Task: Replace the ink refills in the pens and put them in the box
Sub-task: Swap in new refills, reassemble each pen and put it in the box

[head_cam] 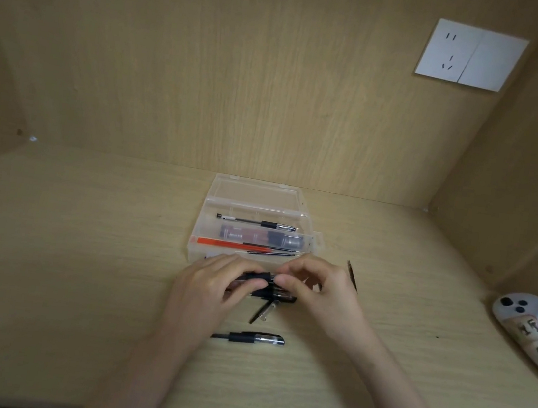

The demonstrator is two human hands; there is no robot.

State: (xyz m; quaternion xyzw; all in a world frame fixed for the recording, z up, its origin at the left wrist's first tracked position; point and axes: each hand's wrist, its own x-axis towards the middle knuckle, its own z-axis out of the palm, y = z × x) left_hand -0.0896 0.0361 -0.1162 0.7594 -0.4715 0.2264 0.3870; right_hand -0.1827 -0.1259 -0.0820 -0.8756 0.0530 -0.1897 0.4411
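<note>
Black-gripped pen [261, 276] sits at frame centre, pinched from both sides by the curled fingers of the left hand [214, 286] and right hand [321, 290], just below the clear box [197, 228] on the table [82, 246].

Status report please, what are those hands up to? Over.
Both busy: left hand and right hand pinch one black pen. Open clear box holds boxed pen. Loose spare pen on desk; way to box unblocked.
</note>
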